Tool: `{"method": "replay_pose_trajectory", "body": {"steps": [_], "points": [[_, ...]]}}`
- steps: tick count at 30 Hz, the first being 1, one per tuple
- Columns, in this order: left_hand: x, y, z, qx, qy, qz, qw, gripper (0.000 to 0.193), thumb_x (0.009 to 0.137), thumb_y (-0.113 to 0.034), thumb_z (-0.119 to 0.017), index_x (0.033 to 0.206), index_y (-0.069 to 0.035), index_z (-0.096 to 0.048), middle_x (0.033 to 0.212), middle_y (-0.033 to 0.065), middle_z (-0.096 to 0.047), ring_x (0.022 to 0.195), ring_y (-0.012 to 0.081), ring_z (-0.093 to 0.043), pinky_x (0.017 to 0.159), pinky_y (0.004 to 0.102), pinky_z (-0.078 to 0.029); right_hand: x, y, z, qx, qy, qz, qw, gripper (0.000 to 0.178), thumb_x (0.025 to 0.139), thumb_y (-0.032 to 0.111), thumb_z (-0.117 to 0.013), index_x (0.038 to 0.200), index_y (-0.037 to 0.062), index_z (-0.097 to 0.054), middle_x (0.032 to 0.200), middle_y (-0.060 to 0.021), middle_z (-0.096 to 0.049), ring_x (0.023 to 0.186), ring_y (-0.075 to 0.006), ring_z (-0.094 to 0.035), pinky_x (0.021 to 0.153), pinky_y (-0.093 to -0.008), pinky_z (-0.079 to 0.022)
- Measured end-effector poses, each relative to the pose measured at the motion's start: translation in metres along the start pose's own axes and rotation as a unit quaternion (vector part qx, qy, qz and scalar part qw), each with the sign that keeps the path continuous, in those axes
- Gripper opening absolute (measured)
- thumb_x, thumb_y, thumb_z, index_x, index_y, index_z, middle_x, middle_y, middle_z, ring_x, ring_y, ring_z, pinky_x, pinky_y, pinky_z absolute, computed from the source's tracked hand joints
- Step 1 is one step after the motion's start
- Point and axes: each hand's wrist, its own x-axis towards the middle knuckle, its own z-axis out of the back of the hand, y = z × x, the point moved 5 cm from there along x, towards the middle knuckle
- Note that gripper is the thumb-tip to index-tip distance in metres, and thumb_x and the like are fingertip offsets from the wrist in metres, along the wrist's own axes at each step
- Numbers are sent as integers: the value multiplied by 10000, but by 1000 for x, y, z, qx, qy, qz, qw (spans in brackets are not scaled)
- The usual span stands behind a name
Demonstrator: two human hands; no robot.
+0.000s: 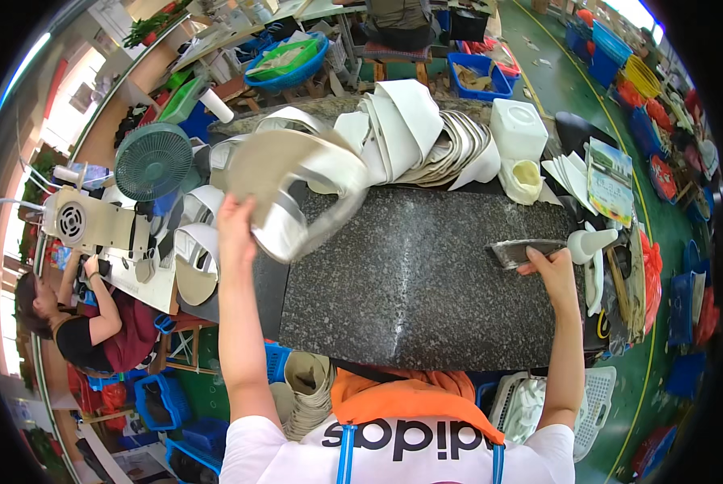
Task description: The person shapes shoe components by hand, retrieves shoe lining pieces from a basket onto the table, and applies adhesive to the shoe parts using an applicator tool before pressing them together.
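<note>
My left hand [237,230] is closed on the edge of a curved, white and beige shoe-upper-like piece [274,165]. It is raised above the slab's left end and blurred by motion. Over the right side of the dark speckled stone slab [410,274], my right hand [548,262] grips a flat, dark tool with a pale edge [522,252], perhaps a scraper. Right beside that hand is a white nozzle bottle [593,244]. Similar curved pieces [196,262] lie left of the slab, and a fanned stack of them [458,149] sits along its far edge.
A white plastic jug [518,129] stands at the slab's far right. Scissors with yellow handles [602,325] are at the right edge. To the left, a person [95,323] sits at a sewing machine [95,222] near a green fan [153,161]. Blue crates [160,401] stand on the floor.
</note>
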Motion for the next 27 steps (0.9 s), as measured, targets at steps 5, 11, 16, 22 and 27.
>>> {"method": "replay_pose_trajectory", "body": {"steps": [5,11,16,22,27], "points": [[21,92,32,-178,-160,196,951,334,896,-125,-525,1203,4,-496,1163,149,-573,1089,236,-539,927,369,-434,21,-3,-1,-37,-37,19,998,224,837,154,-604,795,-57,-665,646,-95,-660,559,-133,-615,540,-262,-473],[49,82,-113,233,118,24,965,378,822,-281,-641,1036,29,-613,992,131,-633,863,180,-603,759,313,-454,92,21,46,-312,-262,151,901,356,822,288,-597,793,-63,-642,651,-200,-619,613,-302,-622,580,-380,-457],[7,74,-169,517,73,-241,818,193,752,-102,-582,903,18,-570,849,210,-599,799,383,-587,679,472,-456,134,13,55,-358,-259,163,882,363,790,302,-612,761,-60,-610,727,-258,-603,736,-417,-597,656,-466,-449],[-59,78,-184,473,55,-307,824,310,820,-199,-575,989,60,-551,887,220,-603,825,374,-588,735,451,-473,122,39,37,-424,-240,152,860,356,779,287,-622,735,-65,-595,709,-252,-596,725,-420,-589,641,-473,-444],[-28,99,-98,149,62,17,987,309,930,-232,-455,981,23,-621,868,140,-633,869,230,-590,793,350,-449,140,11,48,-376,-195,131,896,384,762,311,-649,738,-69,-601,715,-268,-592,725,-425,-591,628,-471,-441]]}}
